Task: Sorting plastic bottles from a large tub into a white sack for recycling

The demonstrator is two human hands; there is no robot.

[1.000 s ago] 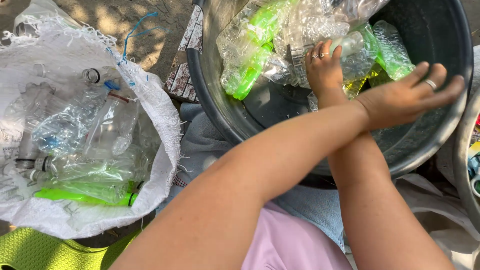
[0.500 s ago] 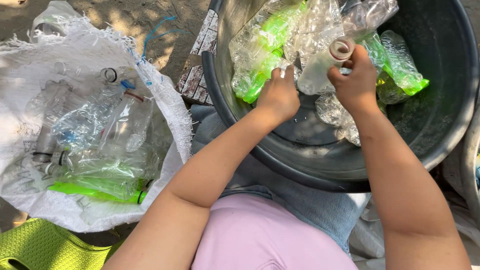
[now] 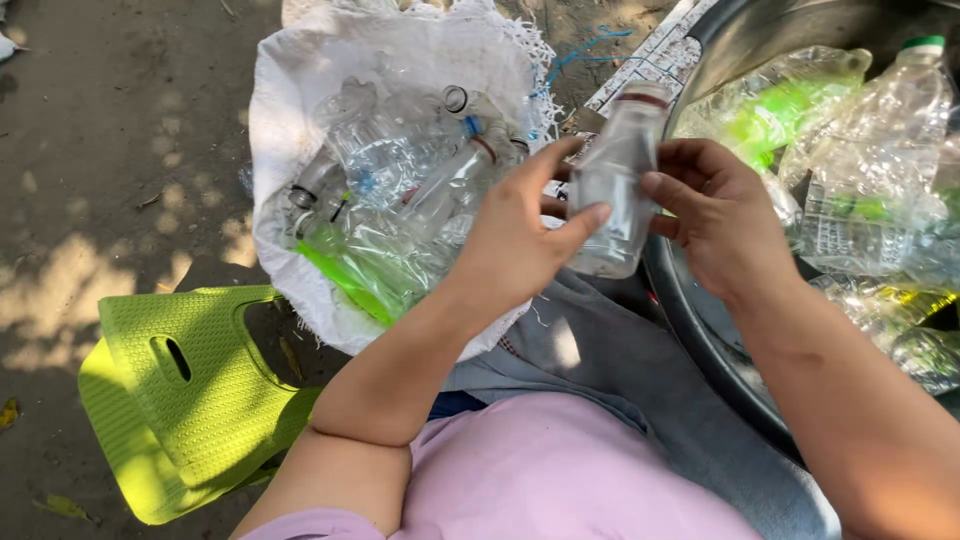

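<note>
Both hands hold a small clear plastic bottle (image 3: 615,185) with a reddish ring at its open neck, upright between the sack and the basin. My left hand (image 3: 525,245) grips its left side with fingers and thumb. On the other side my right hand (image 3: 715,215) has its fingertips against the bottle's body. Left of the hands lies an open white woven sack (image 3: 300,60) full of clear and green crushed bottles (image 3: 390,200). A large dark basin (image 3: 700,330) on the right holds more clear and green bottles (image 3: 850,170).
A lime-green plastic stool (image 3: 180,390) lies on the dirt ground at lower left. Grey cloth (image 3: 590,350) covers my lap under the hands. A patterned mat edge (image 3: 650,60) shows behind the basin.
Both hands have come out of the basin with the clear bottle and moved left, between sack and basin. The view has shifted left, showing the green stool.
</note>
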